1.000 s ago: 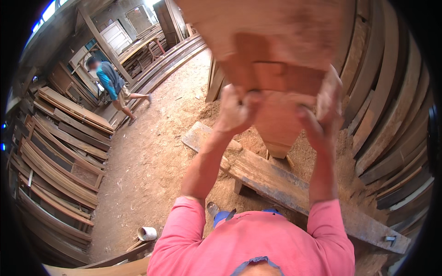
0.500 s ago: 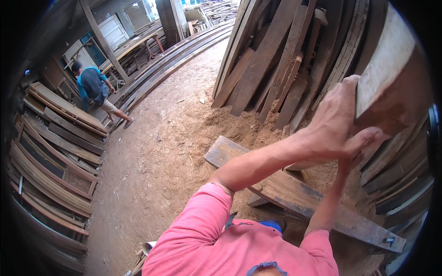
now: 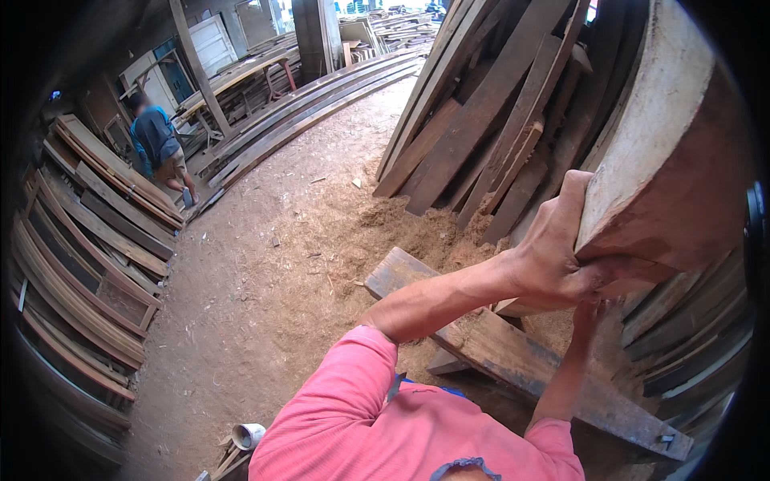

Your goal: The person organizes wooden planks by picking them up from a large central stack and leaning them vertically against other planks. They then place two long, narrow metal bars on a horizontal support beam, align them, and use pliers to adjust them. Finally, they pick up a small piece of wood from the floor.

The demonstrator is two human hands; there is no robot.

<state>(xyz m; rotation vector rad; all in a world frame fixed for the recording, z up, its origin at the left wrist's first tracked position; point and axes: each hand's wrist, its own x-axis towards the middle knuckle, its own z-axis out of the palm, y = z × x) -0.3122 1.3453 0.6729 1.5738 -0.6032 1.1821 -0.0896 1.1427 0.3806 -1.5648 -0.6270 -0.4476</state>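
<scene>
My left hand (image 3: 553,236) is closed round the edge of a thick wooden plank (image 3: 666,128) raised at the right. The plank has a pale, rough face and a reddish-brown side. Its fingers curl over the pale edge, with the thumb pressed under the lower corner. My right hand (image 3: 592,309) is just below that corner, mostly hidden behind the left hand and the plank, so its fingers cannot be made out. Beneath both arms a worn wooden bench (image 3: 513,345) slants across the ground.
Dark boards (image 3: 481,104) lean upright ahead. Sawdust (image 3: 433,232) covers the ground at their feet. Wooden frames and planks (image 3: 88,264) are stacked along the left. A person (image 3: 156,140) walks at the far left. A white bucket (image 3: 248,436) stands at the lower left.
My left hand has gone from fingers stretched along the plank's edge to a closed grip round it. The plank looms larger at the right. The far person has walked on, back turned.
</scene>
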